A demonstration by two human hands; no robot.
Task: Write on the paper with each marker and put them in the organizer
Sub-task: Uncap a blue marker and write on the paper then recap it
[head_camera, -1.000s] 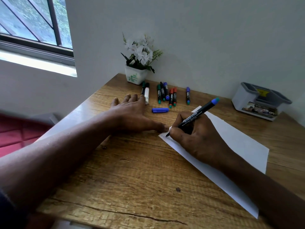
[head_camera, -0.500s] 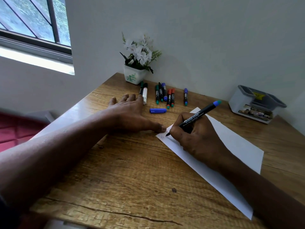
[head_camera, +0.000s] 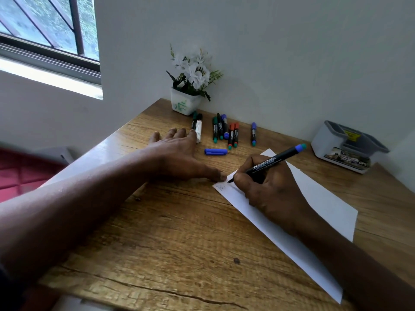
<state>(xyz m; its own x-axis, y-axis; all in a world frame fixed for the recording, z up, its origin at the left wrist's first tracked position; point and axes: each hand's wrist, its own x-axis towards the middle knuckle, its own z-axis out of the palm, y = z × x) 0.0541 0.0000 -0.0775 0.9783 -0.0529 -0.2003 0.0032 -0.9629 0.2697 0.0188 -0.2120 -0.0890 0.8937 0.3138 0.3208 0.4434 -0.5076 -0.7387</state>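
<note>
On the wooden tabletop (head_camera: 179,243), near its right side, lies the paper (head_camera: 325,198), turned at an angle so that its far left corner comes towards the middle. The right hand (head_camera: 269,191) rests with its heel on the sheet, and its fingers are curled round the uncapped marker (head_camera: 269,161) in a normal writing grip. The tip touches the paper beside some small marks at the corner, and the blue end points up and away to the right.

The left hand (head_camera: 177,153) lies flat on the wood with straight, spread fingers and holds nothing. Only its thumb (head_camera: 219,176) reaches the corner of the sheet, probably to stop the paper from sliding under the strokes. Its forearm stretches long across the tabletop.

A blue cap (head_camera: 215,151) lies just beside this hand, I think put there so it can be taken again quickly. Behind it, the row of markers (head_camera: 224,129) waits near the flower pot (head_camera: 184,104). The organizer (head_camera: 348,147) stands well apart at the far right; I cannot see any marker in it.
</note>
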